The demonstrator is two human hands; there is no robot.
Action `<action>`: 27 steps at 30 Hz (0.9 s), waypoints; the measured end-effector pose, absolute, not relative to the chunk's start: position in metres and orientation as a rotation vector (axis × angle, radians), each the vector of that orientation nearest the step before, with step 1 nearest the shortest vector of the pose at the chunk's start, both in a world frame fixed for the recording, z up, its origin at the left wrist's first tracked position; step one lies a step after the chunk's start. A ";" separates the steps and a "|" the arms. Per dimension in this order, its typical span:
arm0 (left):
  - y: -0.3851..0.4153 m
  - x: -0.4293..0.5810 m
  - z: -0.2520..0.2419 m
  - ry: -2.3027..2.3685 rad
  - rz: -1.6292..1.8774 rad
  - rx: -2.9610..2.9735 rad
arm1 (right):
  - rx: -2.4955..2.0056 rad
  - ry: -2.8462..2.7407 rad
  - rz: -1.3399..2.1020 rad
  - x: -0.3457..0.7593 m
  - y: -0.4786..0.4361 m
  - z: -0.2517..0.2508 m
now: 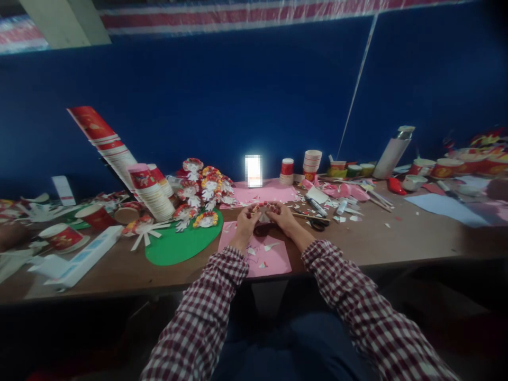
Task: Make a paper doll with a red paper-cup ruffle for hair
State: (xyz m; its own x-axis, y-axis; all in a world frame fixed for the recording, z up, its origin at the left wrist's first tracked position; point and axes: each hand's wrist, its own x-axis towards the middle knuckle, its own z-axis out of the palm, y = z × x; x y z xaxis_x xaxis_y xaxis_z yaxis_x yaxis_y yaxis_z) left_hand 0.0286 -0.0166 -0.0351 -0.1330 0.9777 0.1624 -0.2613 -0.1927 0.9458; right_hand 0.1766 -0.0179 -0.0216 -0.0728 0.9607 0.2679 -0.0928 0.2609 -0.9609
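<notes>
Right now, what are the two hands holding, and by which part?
The left hand and right hand pinch a small red-and-white paper piece by its opposite ends, above the pink sheet.

Stacked paper cups (pixel 153 194), green oval (pixel 179 252) (paper), scissors (pixel 318 224), white bottle (pixel 392 153)

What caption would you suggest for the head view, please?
Left hand and right hand hold a small craft piece above a pink paper sheet on the table.

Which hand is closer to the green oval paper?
Left. The left hand is just right of the green oval paper; the right hand is farther right, both gripping a paper piece.
</notes>
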 end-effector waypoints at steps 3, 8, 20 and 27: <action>-0.017 0.028 -0.034 0.990 1.552 1.085 | -0.911 -1.355 1.096 0.176 -0.018 -0.022; -0.016 0.029 -0.034 0.956 1.537 1.044 | -0.907 -1.380 1.106 0.175 -0.018 -0.024; -0.025 0.027 -0.022 0.843 1.438 0.934 | -0.885 -1.332 1.187 0.173 -0.022 -0.021; -0.024 0.032 -0.026 0.836 1.496 0.980 | -0.909 -1.311 1.143 0.175 -0.022 -0.019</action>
State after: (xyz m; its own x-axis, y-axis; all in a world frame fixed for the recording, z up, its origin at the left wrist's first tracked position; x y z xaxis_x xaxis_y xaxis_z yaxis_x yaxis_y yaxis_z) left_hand 0.0315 -0.0239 -0.0259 -0.0493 0.9898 0.1339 -0.4042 -0.1424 0.9035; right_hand 0.1754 -0.0216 -0.0191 -0.0849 0.9659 0.2446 -0.1107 0.2348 -0.9657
